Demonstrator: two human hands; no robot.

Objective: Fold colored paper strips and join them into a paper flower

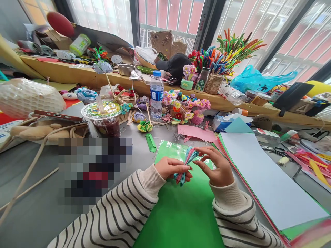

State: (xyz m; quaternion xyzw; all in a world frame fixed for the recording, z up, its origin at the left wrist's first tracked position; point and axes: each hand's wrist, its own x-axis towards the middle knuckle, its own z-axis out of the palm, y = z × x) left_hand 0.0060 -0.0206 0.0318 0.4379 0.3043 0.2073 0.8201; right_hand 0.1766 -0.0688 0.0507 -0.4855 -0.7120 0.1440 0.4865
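A pleated paper bundle [190,155] in blue and pink, narrow at its middle and fanned at both ends, is held over a green sheet [191,210]. My left hand [173,168] pinches its narrow middle between thumb and fingers. At the bundle's upper end, my right hand [216,166] has thumb and index finger curled about the fanned folds. Beyond the green sheet lie a small folded green paper piece [150,143] and a green-and-yellow paper flower [145,126] on a stick.
To the right is a stack of coloured paper [269,175], with scissors [270,149] past it. A lidded drink cup [106,120], a water bottle [156,96] and craft flowers [186,103] stand behind. Pipe cleaners [236,48] crowd the ledge. A blurred patch covers the left table area.
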